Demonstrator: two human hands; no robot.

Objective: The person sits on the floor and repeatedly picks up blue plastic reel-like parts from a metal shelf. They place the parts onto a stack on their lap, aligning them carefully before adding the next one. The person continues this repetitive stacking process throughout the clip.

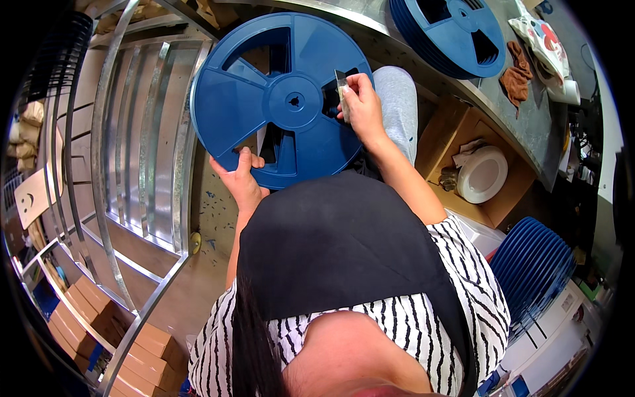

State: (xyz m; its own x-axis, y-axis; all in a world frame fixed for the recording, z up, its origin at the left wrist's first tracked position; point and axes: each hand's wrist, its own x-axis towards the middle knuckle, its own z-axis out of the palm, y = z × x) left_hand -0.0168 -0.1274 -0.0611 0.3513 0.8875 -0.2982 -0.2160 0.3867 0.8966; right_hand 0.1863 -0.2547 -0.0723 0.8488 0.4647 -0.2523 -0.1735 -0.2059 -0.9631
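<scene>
A large blue plastic reel (309,63) with a round hub and several cut-out windows lies across my lap. At its lower left rim is my left hand (241,177), closed on the flange, with the thumb at the edge of a window. My right hand (362,109) pinches a flat scraper-like blade (341,81) with a dull metal end and a pale lower part. The blade stands at the right-hand window of the reel, by its edge. Whether it touches the plastic I cannot tell.
A stack of blue reels (456,33) stands on the metal bench (529,126), near a brown cloth (516,76) and a white bag (542,40). Right of me sit a cardboard box (456,126) holding a white roll (483,173) and more reels (532,264). A metal rack (178,145) stands left.
</scene>
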